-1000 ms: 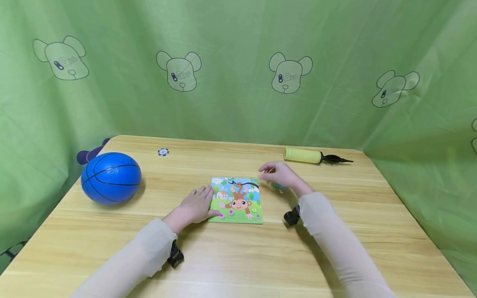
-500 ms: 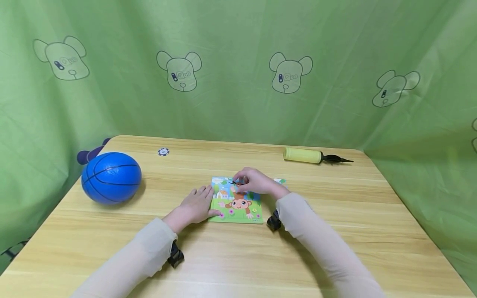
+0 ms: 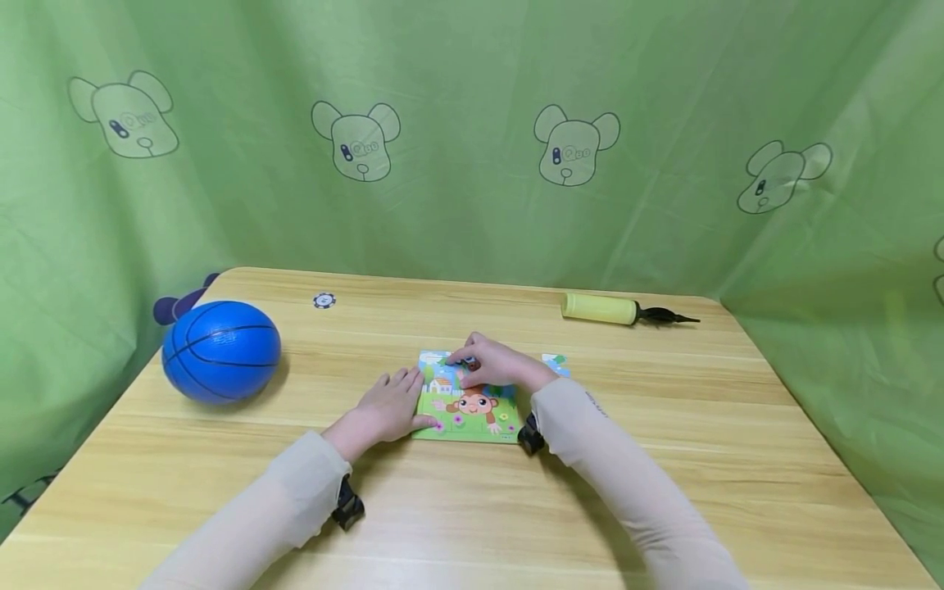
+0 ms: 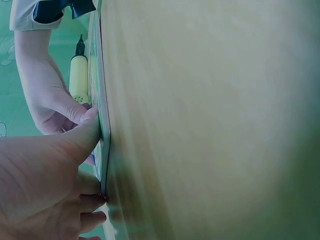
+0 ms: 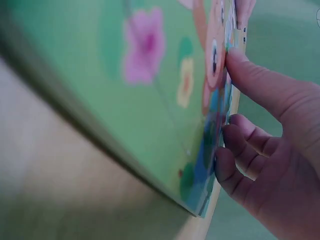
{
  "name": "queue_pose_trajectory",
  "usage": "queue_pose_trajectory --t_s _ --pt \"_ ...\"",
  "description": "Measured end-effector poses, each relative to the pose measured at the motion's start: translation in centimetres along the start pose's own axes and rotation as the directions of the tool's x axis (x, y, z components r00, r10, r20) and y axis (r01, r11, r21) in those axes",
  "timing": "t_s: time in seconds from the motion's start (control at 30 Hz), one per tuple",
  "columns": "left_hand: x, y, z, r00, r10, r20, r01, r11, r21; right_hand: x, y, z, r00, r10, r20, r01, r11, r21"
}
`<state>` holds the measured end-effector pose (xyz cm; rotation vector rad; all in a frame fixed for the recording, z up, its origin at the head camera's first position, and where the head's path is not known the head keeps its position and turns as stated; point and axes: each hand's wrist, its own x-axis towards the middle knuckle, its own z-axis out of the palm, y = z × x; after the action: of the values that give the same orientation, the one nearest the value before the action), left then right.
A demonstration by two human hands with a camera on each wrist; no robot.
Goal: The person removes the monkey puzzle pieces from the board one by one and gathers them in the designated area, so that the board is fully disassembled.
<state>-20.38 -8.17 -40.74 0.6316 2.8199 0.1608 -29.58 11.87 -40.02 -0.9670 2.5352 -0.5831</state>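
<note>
A cartoon monkey jigsaw puzzle (image 3: 472, 422) lies flat in the middle of the table, its thin edge (image 4: 105, 145) showing in the left wrist view. My left hand (image 3: 389, 407) rests along its left side, fingers straight at the border and thumb over the lower left corner. Above the upper half, my right hand (image 3: 496, 360) reaches in with bent fingers. In the right wrist view its thumb and fingertips touch the picture, spread apart with no loose piece showing between them. A sky-coloured puzzle piece (image 3: 555, 362) shows right of the puzzle, partly hidden by my right arm.
A blue ball (image 3: 221, 352) stands at the left of the table. Farther back are a chip-like disc (image 3: 324, 301) and a yellow hand pump (image 3: 599, 309) with a black nozzle. Green curtain (image 3: 465, 213) hangs behind the table (image 3: 442, 524).
From the right of the puzzle my right hand has moved left onto its upper part, uncovering part of the loose piece. My left hand has stayed put.
</note>
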Motion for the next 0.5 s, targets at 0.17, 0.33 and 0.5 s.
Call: queue_pose_trajectory --t_s 0.17,0.33,0.5 --pt "-0.06 -0.05 -0.03 1.000 -0.001 -0.002 0.001 1.000 0.006 0.19 0.20 0.11 1.000 -0.010 0.005 0.010 0.999 0.049" --pt "-0.07 -0.05 -0.07 1.000 0.002 -0.005 -0.002 1.000 0.003 0.37 0.61 0.07 1.000 0.003 0.004 -0.003 0.992 0.128" --pt "0.00 -0.05 0.05 1.000 0.005 -0.004 -0.005 1.000 0.004 0.46 0.98 -0.02 0.999 0.038 -0.015 -0.035 0.984 0.176"
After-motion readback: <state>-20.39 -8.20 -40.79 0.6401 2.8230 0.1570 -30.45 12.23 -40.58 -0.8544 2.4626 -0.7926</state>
